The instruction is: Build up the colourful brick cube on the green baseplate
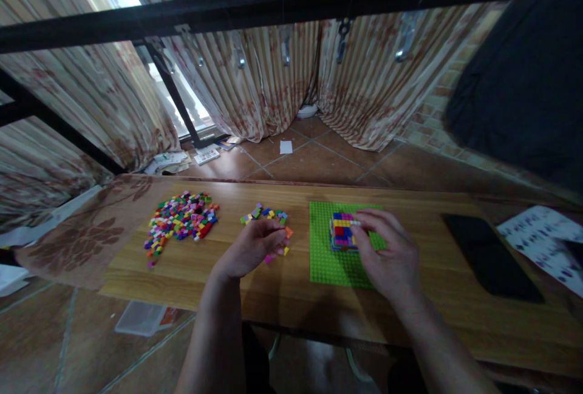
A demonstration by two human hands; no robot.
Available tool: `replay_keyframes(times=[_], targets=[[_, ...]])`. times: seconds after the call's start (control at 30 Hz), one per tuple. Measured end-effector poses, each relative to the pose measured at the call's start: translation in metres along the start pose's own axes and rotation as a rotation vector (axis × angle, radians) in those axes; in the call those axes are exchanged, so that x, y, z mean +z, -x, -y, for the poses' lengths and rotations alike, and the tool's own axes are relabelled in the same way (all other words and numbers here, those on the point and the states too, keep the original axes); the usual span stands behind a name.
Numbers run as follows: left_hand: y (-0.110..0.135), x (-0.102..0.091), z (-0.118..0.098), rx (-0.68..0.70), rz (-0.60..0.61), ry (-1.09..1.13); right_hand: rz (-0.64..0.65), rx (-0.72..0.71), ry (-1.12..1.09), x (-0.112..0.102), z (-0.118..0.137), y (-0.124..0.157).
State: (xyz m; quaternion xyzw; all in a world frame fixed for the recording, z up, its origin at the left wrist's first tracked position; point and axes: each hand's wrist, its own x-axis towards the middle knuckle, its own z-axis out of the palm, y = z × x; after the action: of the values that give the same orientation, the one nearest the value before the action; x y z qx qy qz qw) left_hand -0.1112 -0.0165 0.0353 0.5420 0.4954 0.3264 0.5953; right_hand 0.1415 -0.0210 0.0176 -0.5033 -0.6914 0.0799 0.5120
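Left hand [260, 244] bunched over the small brick pile [268, 214], hold unclear; right hand [389, 249] arched, fingers curled, at the brick block [341, 232], grip unclear!

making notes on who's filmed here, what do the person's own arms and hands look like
The left hand and right hand are both bare, without gloves. The left forearm and right forearm show no sleeve, watch, bracelet, cable or marking as far as the view reaches. Small details such as a thin ring are too blurred to tell.
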Motion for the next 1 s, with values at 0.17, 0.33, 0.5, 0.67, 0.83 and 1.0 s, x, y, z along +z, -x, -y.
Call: replay_keyframes(times=[0.17,0.33,0.5,0.67,0.83,1.0], targets=[[-0.005,0.017,-0.004,0.027,0.201,-0.021,0.319,-0.205,-0.064,0.007,0.024,0.007],[-0.011,0.037,-0.004,0.075,0.316,0.023,0.425,-0.234,-0.036,0.004,0.022,0.006],[-0.019,0.05,0.001,0.042,0.259,0.044,0.412,-0.191,-0.008,-0.001,0.009,0.005],[-0.028,0.057,0.006,0.01,0.034,0.017,0.38,-0.11,0.042,-0.006,-0.008,0.004],[-0.034,0.061,0.009,0.085,-0.102,-0.033,0.366,-0.069,0.072,-0.011,-0.018,0.003],[-0.041,0.076,0.018,0.101,-0.183,-0.058,0.336,-0.05,0.091,-0.01,-0.02,0.004]])
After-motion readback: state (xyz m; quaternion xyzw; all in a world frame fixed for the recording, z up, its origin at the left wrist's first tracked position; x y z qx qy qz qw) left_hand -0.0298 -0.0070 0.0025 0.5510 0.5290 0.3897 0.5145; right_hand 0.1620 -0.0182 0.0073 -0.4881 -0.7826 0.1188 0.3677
